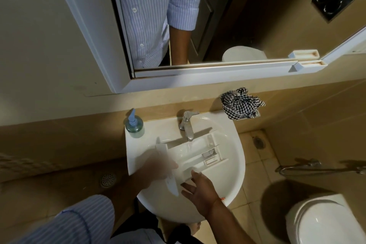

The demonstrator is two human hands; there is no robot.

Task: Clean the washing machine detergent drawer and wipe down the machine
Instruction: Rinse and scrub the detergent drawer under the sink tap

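Big mirror (227,16) on the wall up top, w/ a striped shirt reflected in it. Toilet (324,222) sits bottom right. White sink (235,156) in the middle, and the detergent drawer (198,154) lies across the basin right under the tap (187,125), front panel pointing toward the person. Checked cloth (241,107) is bunched up on the ledge behind the sink, right side. Blue soap pump bottle (134,125) on the sink's back left corner. Left hand (158,168) is on the drawer's front end but it's blurry, so can't tell the grip tbh. Right hand (200,186) has fingers spread apart, tips touching the drawer's near edge, not clamped on anything.
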